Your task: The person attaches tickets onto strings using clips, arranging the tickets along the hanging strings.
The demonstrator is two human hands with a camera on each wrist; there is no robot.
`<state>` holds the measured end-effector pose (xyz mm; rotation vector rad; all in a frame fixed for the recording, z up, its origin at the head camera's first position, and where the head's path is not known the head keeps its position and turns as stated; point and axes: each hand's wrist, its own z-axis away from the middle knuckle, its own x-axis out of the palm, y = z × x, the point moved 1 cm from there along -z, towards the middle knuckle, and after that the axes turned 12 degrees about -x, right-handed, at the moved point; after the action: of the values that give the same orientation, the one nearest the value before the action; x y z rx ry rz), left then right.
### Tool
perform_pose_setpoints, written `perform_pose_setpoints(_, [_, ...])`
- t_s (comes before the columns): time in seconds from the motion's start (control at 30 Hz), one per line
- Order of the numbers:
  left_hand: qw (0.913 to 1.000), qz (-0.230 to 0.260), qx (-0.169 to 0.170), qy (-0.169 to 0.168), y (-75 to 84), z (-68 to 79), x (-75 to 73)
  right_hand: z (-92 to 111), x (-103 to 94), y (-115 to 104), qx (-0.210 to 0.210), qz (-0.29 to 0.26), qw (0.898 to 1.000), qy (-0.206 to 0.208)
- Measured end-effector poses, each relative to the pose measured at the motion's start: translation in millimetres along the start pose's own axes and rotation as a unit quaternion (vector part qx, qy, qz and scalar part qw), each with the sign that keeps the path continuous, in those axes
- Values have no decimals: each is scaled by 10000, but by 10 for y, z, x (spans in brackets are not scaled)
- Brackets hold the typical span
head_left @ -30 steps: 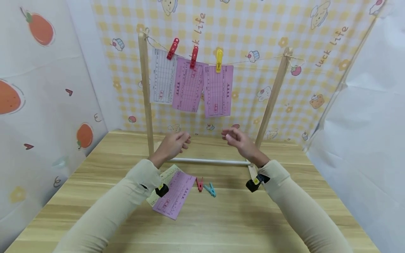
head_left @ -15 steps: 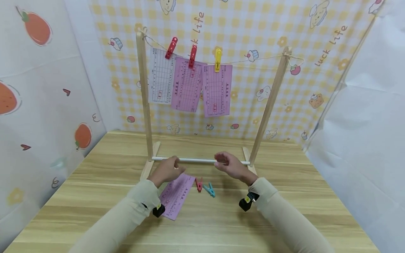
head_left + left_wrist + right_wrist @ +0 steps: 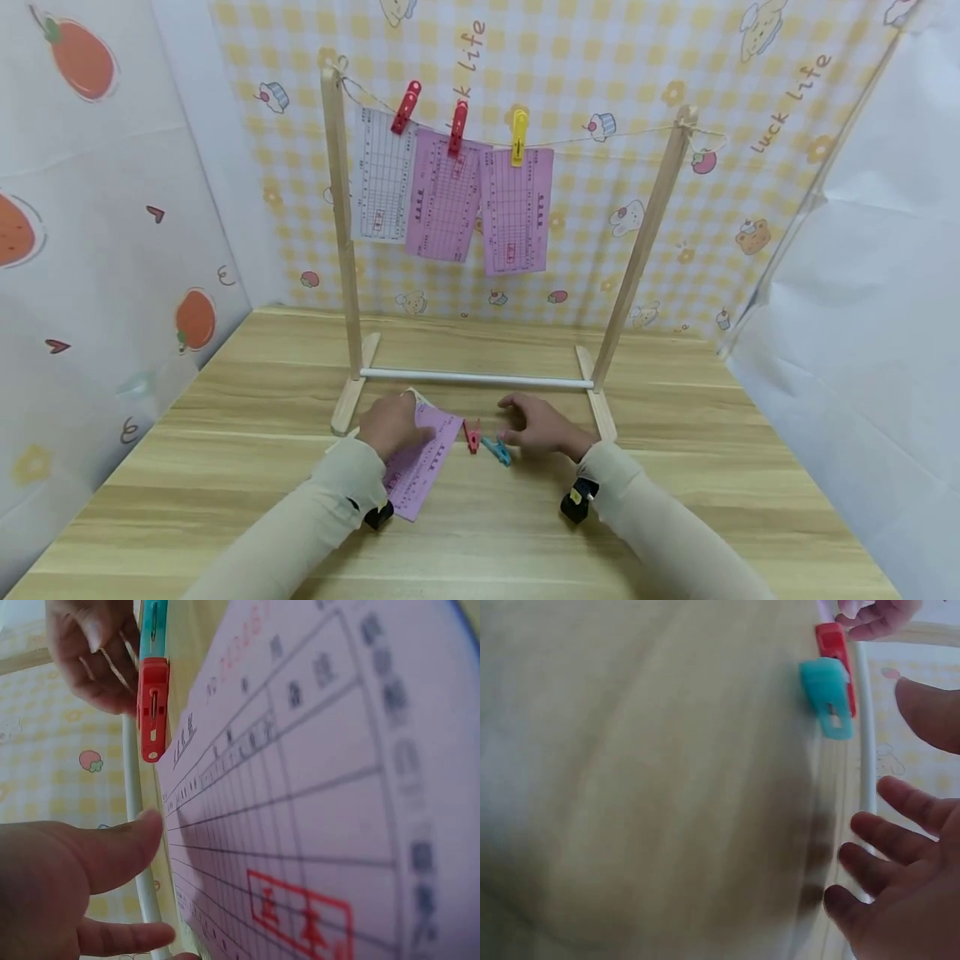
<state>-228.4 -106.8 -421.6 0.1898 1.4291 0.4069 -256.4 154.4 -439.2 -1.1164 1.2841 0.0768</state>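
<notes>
My left hand (image 3: 392,427) is low over a pink printed paper slip (image 3: 420,465) on the table, thumb and fingers apart and pinching nothing. Its thumb comes close to the slip's edge in the left wrist view. Beneath the slip, a pale one (image 3: 417,395) peeks out, mostly hidden. To its right lie a red clothespin (image 3: 472,437) and a teal clothespin (image 3: 497,450). Spread fingers show on my right hand (image 3: 907,877), which holds nothing. In the head view that hand hovers beside the teal clothespin, thumb toward it.
Behind the hands stands a wooden rack (image 3: 347,225) with a white crossbar (image 3: 480,379) and a string (image 3: 600,138). Hanging from it are a white slip (image 3: 381,183) and two pink slips (image 3: 446,200), held by red clothespins (image 3: 407,108) and a yellow one (image 3: 519,137).
Both hands have come down from in front of the rack toward the table. The left has reached the pink slip, the right the space beside the teal clothespin.
</notes>
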Motion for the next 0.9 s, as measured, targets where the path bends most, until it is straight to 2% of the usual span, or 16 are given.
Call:
perform_pose_setpoints(0.13, [9993,-354,56,-54,37,23,19,-14,36,-32,189,247,9991,-274])
perform_pose_setpoints(0.3, [9952,-934,274,-44,125,19,30,-27,43,-55,223,594,9973,-368])
perform_pose_setpoints(0.63, [9889,-1391,492,-151,211,17,-11,18,-2,-16,195,483,9975,-471])
perform_pose_setpoints(0.9, [9820,-1760,491,-477,211,8,-49,40,-33,-2,-41,311,9965,-778])
